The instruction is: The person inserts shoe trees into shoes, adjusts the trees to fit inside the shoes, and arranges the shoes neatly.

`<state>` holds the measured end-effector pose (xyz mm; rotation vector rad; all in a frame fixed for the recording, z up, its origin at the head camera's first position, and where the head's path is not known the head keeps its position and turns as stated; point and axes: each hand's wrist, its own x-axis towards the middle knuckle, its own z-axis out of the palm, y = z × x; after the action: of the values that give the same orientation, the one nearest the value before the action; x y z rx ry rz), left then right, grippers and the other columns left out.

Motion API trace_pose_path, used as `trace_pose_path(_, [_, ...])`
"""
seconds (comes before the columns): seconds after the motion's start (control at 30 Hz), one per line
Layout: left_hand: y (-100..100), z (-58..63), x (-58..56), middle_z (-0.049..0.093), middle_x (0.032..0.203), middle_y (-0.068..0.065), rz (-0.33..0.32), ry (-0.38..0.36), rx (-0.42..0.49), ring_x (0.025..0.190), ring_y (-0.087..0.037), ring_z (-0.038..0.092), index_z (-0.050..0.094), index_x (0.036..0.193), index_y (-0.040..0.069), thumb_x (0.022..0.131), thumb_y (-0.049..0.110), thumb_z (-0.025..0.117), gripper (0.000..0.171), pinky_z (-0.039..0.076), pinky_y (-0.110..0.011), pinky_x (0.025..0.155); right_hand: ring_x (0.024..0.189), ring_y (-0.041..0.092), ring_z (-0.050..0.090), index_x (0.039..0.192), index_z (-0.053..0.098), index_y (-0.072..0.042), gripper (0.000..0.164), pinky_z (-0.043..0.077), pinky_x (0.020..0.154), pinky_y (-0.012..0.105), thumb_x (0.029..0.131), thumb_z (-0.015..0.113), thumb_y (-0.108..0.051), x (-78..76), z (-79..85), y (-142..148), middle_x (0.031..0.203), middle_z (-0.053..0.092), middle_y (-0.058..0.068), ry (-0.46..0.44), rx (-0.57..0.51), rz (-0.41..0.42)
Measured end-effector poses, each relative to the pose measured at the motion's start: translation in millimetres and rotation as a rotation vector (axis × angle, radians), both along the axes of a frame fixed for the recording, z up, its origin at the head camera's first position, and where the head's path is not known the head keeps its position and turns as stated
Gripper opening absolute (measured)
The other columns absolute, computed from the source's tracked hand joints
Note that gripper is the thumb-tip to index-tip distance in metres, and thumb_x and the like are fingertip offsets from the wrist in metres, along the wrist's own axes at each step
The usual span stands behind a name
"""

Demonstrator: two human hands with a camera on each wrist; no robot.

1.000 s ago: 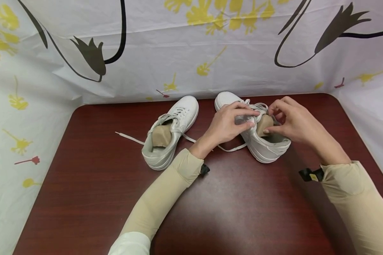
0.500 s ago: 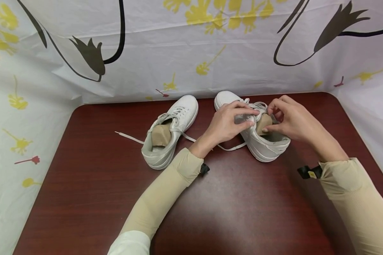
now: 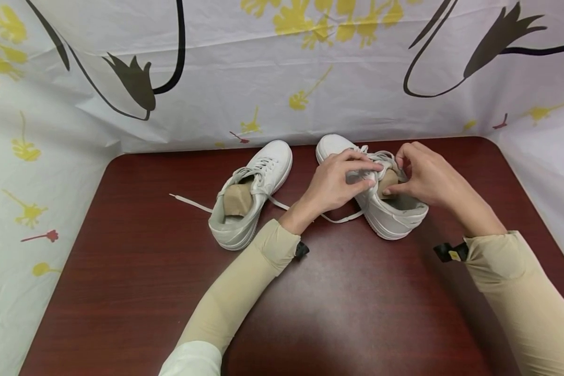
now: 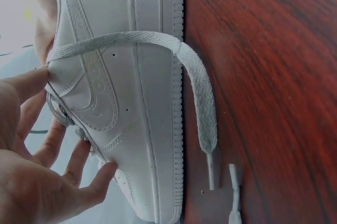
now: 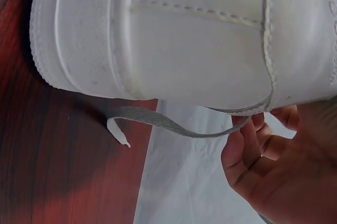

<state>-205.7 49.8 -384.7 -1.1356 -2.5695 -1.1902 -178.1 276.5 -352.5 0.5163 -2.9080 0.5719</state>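
Note:
Two white lace-up sneakers stand near the table's back edge. My left hand (image 3: 333, 183) holds the right sneaker (image 3: 390, 222) at its lace area, thumb near the collar, fingers spread over the upper. Inside that sneaker's opening sits a brown stuffing piece (image 3: 386, 183). My right hand (image 3: 425, 175) reaches over the far side of the opening; its thumb lies on the stuffing and the curved fingers go down behind it. In the right wrist view, the right fingers (image 5: 250, 155) show beyond the heel, beside a hanging shoelace (image 5: 179, 127).
The left sneaker (image 3: 272, 159) has its own brown stuffing (image 3: 237, 200), and its lace (image 3: 192, 202) trails on the dark red table (image 3: 169, 292). Another lace end (image 4: 205, 113) hangs down the right sneaker's side. A patterned white sheet (image 3: 244, 78) rises behind the table.
The right thumb has slid slightly deeper into the opening and the right fingers have sunk lower behind the stuffing. The right forearm shifted a little left. My left hand and both sneakers look unmoved.

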Motion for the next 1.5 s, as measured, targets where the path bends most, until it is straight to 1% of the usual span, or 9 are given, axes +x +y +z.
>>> trace_pose_path(0.2, [-0.9, 1.1, 1.1, 0.062, 0.123, 0.008, -0.016, -0.002, 0.009, 0.116, -0.008, 0.053, 0.073, 0.122, 0.027, 0.092, 0.031, 0.073, 0.031, 0.035, -0.018, 0.098, 0.073, 0.021, 0.044, 0.092, 0.048, -0.007, 0.059, 0.033, 0.064, 0.033, 0.058, 0.096, -0.015, 1.0, -1.3, 0.7, 0.081, 0.049, 0.009, -0.004, -0.010, -0.017])
trace_pose_path(0.4, [-2.7, 4.0, 2.7, 0.061, 0.126, 0.003, -0.059, 0.000, 0.012, 0.120, -0.009, 0.052, 0.071, 0.126, 0.021, 0.093, 0.023, 0.071, 0.033, 0.033, -0.016, 0.101, 0.077, 0.022, 0.047, 0.102, 0.050, -0.005, 0.063, 0.035, 0.065, 0.033, 0.061, 0.096, -0.018, 2.8, 0.5, 3.1, 0.087, 0.051, 0.010, -0.035, -0.017, -0.034])
trace_pose_path(0.5, [-4.8, 8.8, 5.9, 0.057, 0.134, 0.003, -0.050, -0.005, -0.060, 0.128, -0.008, 0.047, 0.066, 0.132, 0.024, 0.095, 0.025, 0.069, 0.037, 0.031, -0.015, 0.105, 0.082, 0.024, 0.053, 0.110, 0.052, -0.004, 0.064, 0.037, 0.067, 0.029, 0.064, 0.095, -0.017, 3.4, 2.7, 4.5, 0.096, 0.056, 0.013, -0.067, -0.055, -0.034])
trace_pose_path(0.67, [-11.2, 19.6, 14.3, 0.045, 0.148, 0.005, -0.015, 0.017, -0.219, 0.138, -0.010, 0.038, 0.058, 0.140, 0.030, 0.096, 0.032, 0.067, 0.046, 0.032, -0.022, 0.109, 0.091, 0.024, 0.059, 0.125, 0.054, -0.005, 0.070, 0.040, 0.070, 0.016, 0.068, 0.093, -0.015, 5.5, 7.0, 4.3, 0.112, 0.060, 0.011, -0.077, -0.151, 0.004])
trace_pose_path(0.9, [-27.7, 33.0, 22.7, 0.039, 0.155, 0.003, 0.014, 0.097, -0.339, 0.138, -0.017, 0.039, 0.052, 0.145, 0.031, 0.095, 0.036, 0.066, 0.051, 0.032, -0.030, 0.112, 0.109, 0.026, 0.057, 0.142, 0.050, -0.011, 0.079, 0.037, 0.085, 0.014, 0.074, 0.089, -0.019, 11.1, 11.2, 2.1, 0.134, 0.056, 0.009, -0.071, -0.229, 0.066])
trace_pose_path(1.0, [-35.6, 38.0, 25.1, 0.038, 0.156, 0.003, 0.027, 0.106, -0.354, 0.139, -0.017, 0.038, 0.052, 0.145, 0.032, 0.095, 0.036, 0.067, 0.053, 0.034, -0.033, 0.111, 0.112, 0.029, 0.056, 0.144, 0.049, -0.012, 0.081, 0.035, 0.090, 0.010, 0.074, 0.089, -0.017, 11.5, 12.1, 0.3, 0.134, 0.055, 0.010, -0.065, -0.245, 0.091])
trace_pose_path(1.1, [-42.3, 39.8, 26.5, 0.038, 0.155, 0.001, 0.027, 0.113, -0.353, 0.139, -0.019, 0.039, 0.051, 0.145, 0.031, 0.095, 0.035, 0.068, 0.054, 0.036, -0.036, 0.109, 0.112, 0.030, 0.056, 0.145, 0.048, -0.013, 0.083, 0.033, 0.091, 0.008, 0.073, 0.090, -0.016, 12.3, 11.8, -0.1, 0.135, 0.054, 0.009, -0.056, -0.246, 0.093])
trace_pose_path(1.27, [-50.6, 41.2, 27.9, 0.039, 0.155, 0.001, 0.029, 0.126, -0.348, 0.136, -0.020, 0.041, 0.051, 0.146, 0.031, 0.094, 0.035, 0.068, 0.054, 0.035, -0.034, 0.110, 0.112, 0.031, 0.055, 0.146, 0.048, -0.014, 0.084, 0.033, 0.090, 0.010, 0.072, 0.090, -0.018, 14.3, 11.5, 0.9, 0.135, 0.054, 0.009, -0.056, -0.247, 0.086])
trace_pose_path(1.5, [-63.6, 46.0, 31.5, 0.044, 0.151, -0.002, 0.042, 0.139, -0.312, 0.134, -0.024, 0.044, 0.054, 0.144, 0.026, 0.092, 0.030, 0.072, 0.055, 0.035, -0.036, 0.110, 0.110, 0.031, 0.056, 0.145, 0.048, -0.013, 0.084, 0.032, 0.091, 0.006, 0.072, 0.090, -0.016, 18.4, 12.0, 0.5, 0.132, 0.055, 0.011, -0.043, -0.240, 0.096])
